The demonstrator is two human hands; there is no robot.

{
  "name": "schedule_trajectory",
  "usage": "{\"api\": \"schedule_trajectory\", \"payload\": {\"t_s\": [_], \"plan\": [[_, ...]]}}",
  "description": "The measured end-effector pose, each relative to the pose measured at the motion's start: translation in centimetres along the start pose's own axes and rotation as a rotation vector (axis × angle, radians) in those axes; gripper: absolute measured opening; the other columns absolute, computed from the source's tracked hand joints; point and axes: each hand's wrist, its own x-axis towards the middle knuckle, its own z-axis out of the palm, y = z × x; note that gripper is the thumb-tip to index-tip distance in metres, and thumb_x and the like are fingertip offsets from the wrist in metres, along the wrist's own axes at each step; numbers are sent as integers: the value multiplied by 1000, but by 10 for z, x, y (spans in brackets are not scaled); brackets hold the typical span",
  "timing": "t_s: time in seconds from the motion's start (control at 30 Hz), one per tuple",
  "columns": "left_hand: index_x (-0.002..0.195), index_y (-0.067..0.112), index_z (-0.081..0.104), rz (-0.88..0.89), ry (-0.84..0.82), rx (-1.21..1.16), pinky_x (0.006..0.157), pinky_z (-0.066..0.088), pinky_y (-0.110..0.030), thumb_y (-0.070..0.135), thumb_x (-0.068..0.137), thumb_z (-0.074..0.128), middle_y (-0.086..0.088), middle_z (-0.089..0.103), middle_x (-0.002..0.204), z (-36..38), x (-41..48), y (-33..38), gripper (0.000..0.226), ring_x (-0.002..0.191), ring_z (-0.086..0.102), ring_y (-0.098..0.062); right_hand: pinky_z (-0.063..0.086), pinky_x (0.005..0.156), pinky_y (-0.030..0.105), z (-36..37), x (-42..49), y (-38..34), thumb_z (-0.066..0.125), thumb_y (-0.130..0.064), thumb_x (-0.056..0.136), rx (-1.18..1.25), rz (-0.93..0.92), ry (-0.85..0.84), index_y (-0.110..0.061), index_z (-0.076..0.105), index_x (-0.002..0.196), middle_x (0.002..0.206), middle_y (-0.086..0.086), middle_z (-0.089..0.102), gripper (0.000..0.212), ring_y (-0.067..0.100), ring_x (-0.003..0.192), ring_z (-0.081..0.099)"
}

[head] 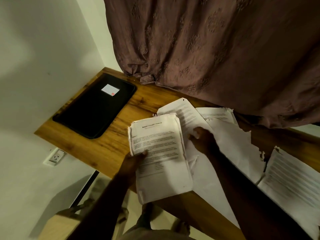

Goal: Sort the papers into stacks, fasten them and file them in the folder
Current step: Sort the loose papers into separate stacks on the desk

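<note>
My left hand (134, 161) grips a thick stack of printed papers (161, 158) by its left edge, thumb on top, held over the front of the wooden table (107, 146). My right hand (203, 138) rests on loose sheets (230, 144) spread to the right of the stack, its fingers curled on a sheet's edge. More printed sheets (181, 110) fan out behind the stack. Another lined sheet (292, 179) lies at the far right. A black folder (93, 110) with a small white label lies shut at the table's far left.
A brown patterned curtain (216, 49) hangs over the table's back edge and covers some papers. White walls close in the left side, with a wall socket (55, 157) below the table. The floor and my feet show under the table's front edge.
</note>
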Motion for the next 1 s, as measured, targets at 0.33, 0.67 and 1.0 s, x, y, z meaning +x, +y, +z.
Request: {"api": "schedule_trajectory", "payload": {"t_s": [0.33, 0.67, 1.0], "plan": [[135, 9, 56, -17, 127, -174, 94, 54, -57, 10, 99, 58, -19, 67, 129, -54, 9, 6, 36, 118, 64, -42, 46, 94, 49, 3, 29, 3, 76, -57, 78, -387, 144, 125, -17, 28, 148, 136, 20, 47, 94, 39, 117, 53], [135, 8, 56, -6, 80, -175, 82, 61, -44, 5, 100, 55, -16, 69, 126, -46, 17, 26, 35, 115, 67, -36, 45, 96, 46, -8, 35, -1, 61, -42, 95, -212, 185, 185, -17, 56, 132, 126, 13, 61, 45, 35, 118, 56], [133, 6, 59, 36, -68, -49, 99, 53, -54, 7, 97, 60, -17, 68, 127, -5, 39, 49, 36, 115, 67, -36, 51, 90, 38, -16, 1, 22, 55, -24, 102, 353, -9, 138, -12, 65, 128, 118, 11, 69, 31, 31, 106, 64]]}}
